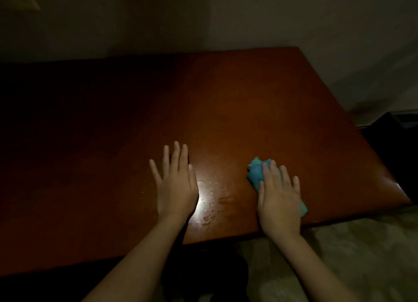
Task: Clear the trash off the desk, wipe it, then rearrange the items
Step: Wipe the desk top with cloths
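Observation:
A dark reddish-brown wooden desk (226, 102) fills most of the head view. My right hand (279, 197) lies flat with straight fingers on a crumpled teal cloth (256, 171), pressing it onto the desk near the front right. My left hand (177, 181) rests flat on the desk with its fingers spread, holding nothing. Between the two hands a patch of wet streaks and droplets (213, 199) shines on the wood.
A pale wall (294, 18) stands behind the desk. A dark piece of furniture (393, 138) sits past the desk's right edge. Light carpet (362, 256) shows below the front right corner. The desk's left part lies in deep shadow.

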Action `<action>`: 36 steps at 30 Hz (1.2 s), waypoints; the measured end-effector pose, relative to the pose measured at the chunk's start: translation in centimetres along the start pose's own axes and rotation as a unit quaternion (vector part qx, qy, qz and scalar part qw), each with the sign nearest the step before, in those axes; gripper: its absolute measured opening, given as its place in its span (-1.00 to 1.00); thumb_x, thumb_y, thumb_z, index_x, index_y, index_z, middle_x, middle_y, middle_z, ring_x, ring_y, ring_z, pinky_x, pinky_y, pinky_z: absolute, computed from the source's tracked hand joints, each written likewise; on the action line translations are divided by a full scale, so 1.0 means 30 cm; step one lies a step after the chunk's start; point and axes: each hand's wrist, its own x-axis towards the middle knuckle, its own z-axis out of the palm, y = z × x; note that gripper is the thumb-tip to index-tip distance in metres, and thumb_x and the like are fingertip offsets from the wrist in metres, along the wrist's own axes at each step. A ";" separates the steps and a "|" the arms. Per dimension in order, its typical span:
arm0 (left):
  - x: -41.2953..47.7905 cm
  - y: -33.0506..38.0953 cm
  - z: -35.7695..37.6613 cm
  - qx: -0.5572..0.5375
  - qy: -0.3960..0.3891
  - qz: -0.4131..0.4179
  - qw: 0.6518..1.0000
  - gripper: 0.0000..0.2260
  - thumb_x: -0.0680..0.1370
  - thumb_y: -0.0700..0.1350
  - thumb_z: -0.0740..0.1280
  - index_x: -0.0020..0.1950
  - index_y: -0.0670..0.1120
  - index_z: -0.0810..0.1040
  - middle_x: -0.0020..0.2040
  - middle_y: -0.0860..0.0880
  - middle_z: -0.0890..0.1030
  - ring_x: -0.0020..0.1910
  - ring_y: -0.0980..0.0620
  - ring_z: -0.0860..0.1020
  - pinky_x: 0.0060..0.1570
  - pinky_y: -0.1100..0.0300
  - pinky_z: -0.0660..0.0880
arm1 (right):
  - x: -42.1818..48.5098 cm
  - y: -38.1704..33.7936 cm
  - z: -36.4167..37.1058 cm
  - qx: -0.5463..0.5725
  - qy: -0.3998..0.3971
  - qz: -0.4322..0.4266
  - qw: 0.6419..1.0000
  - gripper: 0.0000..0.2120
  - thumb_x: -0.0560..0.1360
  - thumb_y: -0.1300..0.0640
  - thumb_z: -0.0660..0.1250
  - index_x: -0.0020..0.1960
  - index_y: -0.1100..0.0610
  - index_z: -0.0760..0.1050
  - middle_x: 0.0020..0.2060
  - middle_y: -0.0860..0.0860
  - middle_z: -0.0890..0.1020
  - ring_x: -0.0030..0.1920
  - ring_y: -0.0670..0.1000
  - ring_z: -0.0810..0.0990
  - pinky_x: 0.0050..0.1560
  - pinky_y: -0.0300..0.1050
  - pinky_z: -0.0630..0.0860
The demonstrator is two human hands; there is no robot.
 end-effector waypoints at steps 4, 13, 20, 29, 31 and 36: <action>0.113 0.103 0.049 0.019 -0.001 0.013 1.000 -0.43 0.57 0.10 -0.32 0.57 -0.02 -0.07 0.58 -0.01 -0.08 0.55 0.00 -0.21 0.48 -0.16 -0.25 | 0.115 -0.058 0.035 -0.001 0.002 -0.085 0.996 -0.52 0.56 0.02 -0.03 0.39 0.13 0.40 0.37 0.09 0.44 0.37 0.14 0.41 0.36 0.18 0.29; 0.445 0.280 0.136 0.008 0.010 -0.047 0.999 -0.50 0.65 0.03 -0.10 0.57 0.00 -0.14 0.59 -0.01 -0.09 0.55 0.00 -0.19 0.48 -0.16 -0.25 | 0.541 -0.002 0.082 0.015 0.003 -0.118 0.993 -0.51 0.58 0.01 -0.06 0.38 0.14 0.42 0.36 0.09 0.46 0.37 0.12 0.41 0.37 0.16 0.30; 0.661 0.401 0.178 0.012 0.016 -0.073 0.997 -0.51 0.66 0.03 -0.10 0.58 0.01 -0.12 0.59 0.00 -0.09 0.55 0.00 -0.20 0.48 -0.16 -0.27 | 0.849 0.220 0.066 0.016 -0.017 -0.077 0.997 -0.56 0.61 0.07 0.03 0.46 0.12 0.27 0.45 0.08 0.32 0.45 0.12 0.28 0.44 0.14 0.18; 0.772 0.533 0.224 0.011 0.015 -0.030 0.999 -0.52 0.67 0.02 -0.08 0.58 -0.02 -0.05 0.59 -0.02 -0.05 0.56 -0.01 -0.16 0.48 -0.17 -0.24 | 0.830 0.363 0.044 0.010 0.007 0.075 0.997 -0.55 0.61 0.07 0.04 0.47 0.15 0.25 0.46 0.10 0.29 0.47 0.15 0.24 0.46 0.15 0.09; 0.757 0.529 0.220 0.010 0.027 -0.009 1.000 -0.53 0.66 0.01 -0.05 0.58 -0.03 0.00 0.58 -0.03 0.02 0.56 0.00 -0.12 0.48 -0.16 -0.24 | 0.723 0.273 0.062 0.015 0.017 0.015 1.000 -0.57 0.60 0.10 0.05 0.45 0.15 0.29 0.44 0.12 0.32 0.45 0.16 0.27 0.46 0.17 0.12; 0.657 0.498 0.201 0.011 0.024 -0.013 1.000 -0.53 0.67 0.01 -0.04 0.57 -0.03 0.01 0.58 -0.02 0.04 0.56 0.01 -0.12 0.48 -0.16 -0.26 | 0.490 0.255 0.069 0.019 -0.010 -0.122 0.992 -0.53 0.52 0.06 0.18 0.41 0.11 0.34 0.41 0.10 0.38 0.41 0.12 0.33 0.43 0.17 0.15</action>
